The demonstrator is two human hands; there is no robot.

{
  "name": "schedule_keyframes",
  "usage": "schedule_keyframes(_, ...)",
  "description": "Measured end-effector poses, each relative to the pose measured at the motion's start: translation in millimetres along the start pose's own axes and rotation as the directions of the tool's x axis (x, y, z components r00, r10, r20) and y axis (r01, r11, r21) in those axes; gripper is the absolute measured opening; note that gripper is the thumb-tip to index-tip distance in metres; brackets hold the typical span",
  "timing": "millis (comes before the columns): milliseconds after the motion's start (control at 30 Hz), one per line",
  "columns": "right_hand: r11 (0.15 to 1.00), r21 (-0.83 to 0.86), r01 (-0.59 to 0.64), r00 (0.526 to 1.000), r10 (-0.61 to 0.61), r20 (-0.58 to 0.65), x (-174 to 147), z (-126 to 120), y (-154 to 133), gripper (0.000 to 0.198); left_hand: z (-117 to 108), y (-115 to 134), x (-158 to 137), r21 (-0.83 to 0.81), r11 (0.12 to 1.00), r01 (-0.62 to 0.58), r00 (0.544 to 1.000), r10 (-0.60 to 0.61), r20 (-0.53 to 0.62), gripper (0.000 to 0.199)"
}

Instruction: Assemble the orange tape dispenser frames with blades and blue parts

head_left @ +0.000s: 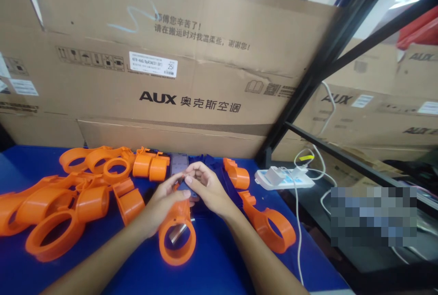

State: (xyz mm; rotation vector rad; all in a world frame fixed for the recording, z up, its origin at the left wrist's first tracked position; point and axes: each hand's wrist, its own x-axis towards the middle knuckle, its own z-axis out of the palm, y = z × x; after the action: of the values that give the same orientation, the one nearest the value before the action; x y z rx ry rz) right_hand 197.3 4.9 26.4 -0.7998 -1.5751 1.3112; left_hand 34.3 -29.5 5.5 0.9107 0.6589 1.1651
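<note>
My left hand (163,201) is closed around the upper part of an orange plastic ring part (177,260). Its round open end points down toward me. My right hand (207,189) meets the left from the other side, thumb and fingers pinched on a small dark blue piece (187,189) at the top of the ring part. Both thumbs press on or beside that piece; where it joins the orange plastic is covered by my fingers. A shiny metal-looking strip (178,234) shows through the ring opening. Just behind my hands lies a phone (179,162) with its screen lit.
Several similar orange parts (92,201) lie on the blue table (219,258) to the left, with another orange part (273,231) at the right. A white power strip (284,178) with cables sits beyond. A large cardboard box (191,76) and black metal frame (308,80) stand behind.
</note>
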Motion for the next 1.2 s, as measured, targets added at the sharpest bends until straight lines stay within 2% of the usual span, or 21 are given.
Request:
schedule_keyframes(133, 1.000, 0.012, -0.004, 1.000, 0.004, -0.023, 0, 1, -1, 0.040, -1, 1, 1, 0.023, 0.999, 0.028, 1.000, -0.028, -0.014, 0.052)
schedule_keyframes(267, 0.998, -0.049, 0.051, 0.997, -0.053, -0.046, 0, 4, 2, 0.040, -1, 2, 2, 0.004, 0.999, 0.041, 0.999, -0.041, -0.025, 0.055)
schedule_keyframes(400, 0.962, -0.265, 0.072, 0.992, -0.096, -0.079, -2, 6, 3, 0.029, -1, -2, 3, 0.055, 0.997, 0.056, 0.998, -0.054, -0.041, 0.056)
schedule_keyframes(467, 0.902, -0.424, 0.078, 0.982, -0.144, -0.125, -3, 0, -1, 0.034, -2, -4, 4, 0.078, 0.995, 0.055, 0.997, -0.050, -0.065, 0.057)
schedule_keyframes(533, 0.775, -0.629, 0.063, 0.950, -0.240, -0.202, -3, -11, -6, 0.035, -4, -5, 6, 0.045, 0.997, 0.064, 0.992, -0.059, -0.108, 0.057)
schedule_keyframes(600, 0.550, -0.835, -0.020, 0.896, -0.361, -0.260, -2, -27, -12, 0.028, -6, -5, 8, -0.017, 0.996, 0.082, 0.987, -0.084, -0.135, 0.055)
schedule_keyframes(700, 0.264, -0.938, -0.226, 0.836, -0.442, -0.326, -1, -51, -18, 0.021, -8, -3, 11, -0.071, 0.992, 0.104, 0.984, -0.113, -0.136, 0.052)
schedule_keyframes(800, 0.085, -0.922, -0.378, 0.858, -0.342, -0.383, -1, -65, -16, 0.025, -9, -3, 13, -0.088, 0.988, 0.124, 0.978, -0.137, -0.159, 0.052)
schedule_keyframes(900, -0.013, -0.918, -0.397, 0.899, -0.207, -0.386, -3, -68, -10, 0.024, -9, -4, 13, -0.103, 0.982, 0.157, 0.970, -0.173, -0.172, 0.056)
schedule_keyframes(1000, -0.029, -0.933, -0.359, 0.919, -0.188, -0.348, -4, -68, -5, 0.019, -10, -4, 13, -0.101, 0.979, 0.174, 0.967, -0.190, -0.170, 0.061)
schedule_keyframes(1067, 0.007, -0.941, -0.338, 0.915, -0.233, -0.330, -4, -70, -7, 0.019, -11, -4, 13, -0.101, 0.979, 0.178, 0.969, -0.192, -0.156, 0.063)
schedule_keyframes(1133, 0.098, -0.943, -0.319, 0.894, -0.297, -0.334, -4, -71, -10, 0.022, -12, -5, 13, -0.110, 0.980, 0.164, 0.973, -0.179, -0.143, 0.065)
schedule_keyframes(1200, 0.248, -0.934, -0.258, 0.876, -0.347, -0.334, -3, -70, -14, 0.026, -13, -7, 13, -0.129, 0.983, 0.131, 0.980, -0.148, -0.134, 0.066)
